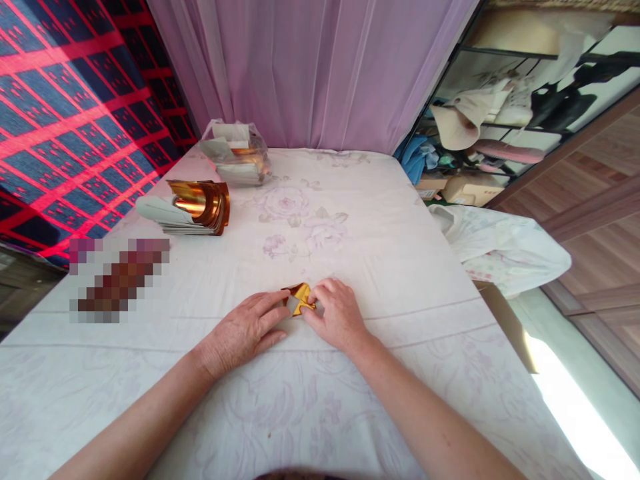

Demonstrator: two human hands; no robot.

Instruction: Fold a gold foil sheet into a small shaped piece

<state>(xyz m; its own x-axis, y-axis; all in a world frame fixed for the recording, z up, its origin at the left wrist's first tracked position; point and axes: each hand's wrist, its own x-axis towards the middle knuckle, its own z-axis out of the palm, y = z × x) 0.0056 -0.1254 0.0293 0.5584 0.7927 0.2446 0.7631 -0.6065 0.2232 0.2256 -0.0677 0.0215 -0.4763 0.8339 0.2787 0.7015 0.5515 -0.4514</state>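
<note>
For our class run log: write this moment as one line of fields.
left hand: flat, fingertips on gold paper | right hand: pinching it | surface: floral sheet | far left: gold sheet stack, plastic bag

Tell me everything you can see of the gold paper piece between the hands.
The gold paper is a small, shiny, foil-like piece, folded into a compact angular shape with a darker bronze flap on its left. It lies low on the white floral sheet, near the front middle. The left hand lies flat with fingertips at its left edge; the right hand pinches its right side. Much of it is hidden by fingers, so the exact fold cannot be told.
</note>
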